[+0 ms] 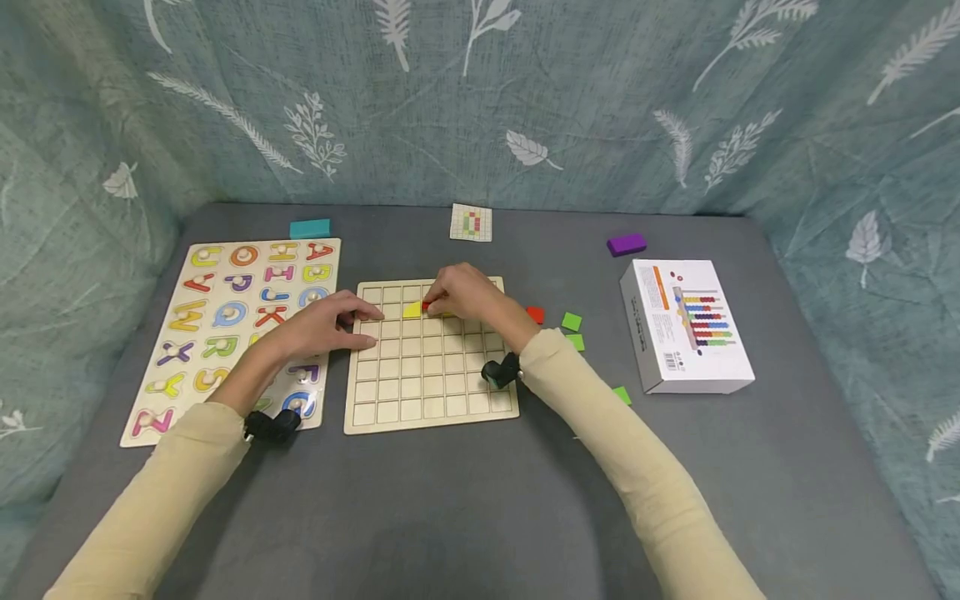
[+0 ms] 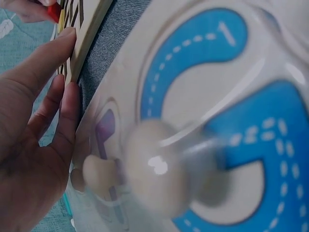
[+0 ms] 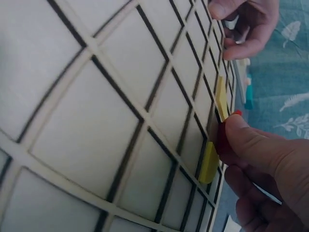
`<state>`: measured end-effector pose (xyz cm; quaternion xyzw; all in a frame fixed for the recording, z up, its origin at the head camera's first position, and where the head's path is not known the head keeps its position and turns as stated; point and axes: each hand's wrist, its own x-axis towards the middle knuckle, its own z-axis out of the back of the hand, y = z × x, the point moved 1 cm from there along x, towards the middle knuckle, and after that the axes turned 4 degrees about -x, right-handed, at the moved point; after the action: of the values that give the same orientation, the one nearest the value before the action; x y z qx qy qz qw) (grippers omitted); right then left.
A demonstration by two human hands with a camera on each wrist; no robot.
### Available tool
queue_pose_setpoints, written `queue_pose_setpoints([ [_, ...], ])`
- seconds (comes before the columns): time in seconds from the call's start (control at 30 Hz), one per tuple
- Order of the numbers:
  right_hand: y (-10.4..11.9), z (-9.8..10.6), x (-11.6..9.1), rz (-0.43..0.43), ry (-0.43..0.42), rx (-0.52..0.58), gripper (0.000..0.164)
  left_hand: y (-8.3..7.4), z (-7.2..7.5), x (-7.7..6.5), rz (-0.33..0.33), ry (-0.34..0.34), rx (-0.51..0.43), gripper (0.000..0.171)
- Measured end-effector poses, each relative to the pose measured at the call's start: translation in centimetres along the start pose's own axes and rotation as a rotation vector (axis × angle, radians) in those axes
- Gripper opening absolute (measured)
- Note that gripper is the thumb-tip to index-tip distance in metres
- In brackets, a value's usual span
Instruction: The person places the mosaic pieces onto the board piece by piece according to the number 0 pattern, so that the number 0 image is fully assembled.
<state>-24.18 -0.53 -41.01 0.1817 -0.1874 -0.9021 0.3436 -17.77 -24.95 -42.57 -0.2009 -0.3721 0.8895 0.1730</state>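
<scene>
A pale wooden grid board [image 1: 412, 387] lies in the middle of the table. My left hand [image 1: 322, 321] rests at its left edge, thumb and fingertips apart and touching the frame. Over the upper part of the grid, my right hand [image 1: 467, 292] pinches a red square tile [image 3: 223, 140] between thumb and fingers. That tile is tilted, low over a cell between two yellow tiles. One yellow tile [image 1: 412, 310] sits to its left; the second yellow tile [image 3: 208, 163] is on its right, partly hidden by my hand in the head view.
Several green tiles [image 1: 572, 321] and a red tile [image 1: 535, 315] lie right of the board. Alphabet puzzle [image 1: 180, 308] at left, pattern card [image 1: 471, 223] behind. A white abacus box [image 1: 697, 333] and purple block [image 1: 627, 244] stand right; a teal block [image 1: 310, 229] lies back left.
</scene>
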Motion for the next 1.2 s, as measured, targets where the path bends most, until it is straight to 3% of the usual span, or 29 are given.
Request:
queue_pose_setpoints([
  [0.27,-0.15,0.23,0.05,-0.009,0.037,-0.047,0.023,-0.03,0.02,0.10,0.006,-0.002,0.005,0.039],
  [0.8,-0.33,-0.01,0.57,-0.042,0.035,0.015,0.017,-0.20,-0.03,0.10,0.014,0.002,-0.001,0.041],
  [1.2,-0.26,-0.30,0.19,0.039,-0.022,-0.153,0.012,0.01,-0.30,0.09,0.022,-0.007,0.003,0.041],
])
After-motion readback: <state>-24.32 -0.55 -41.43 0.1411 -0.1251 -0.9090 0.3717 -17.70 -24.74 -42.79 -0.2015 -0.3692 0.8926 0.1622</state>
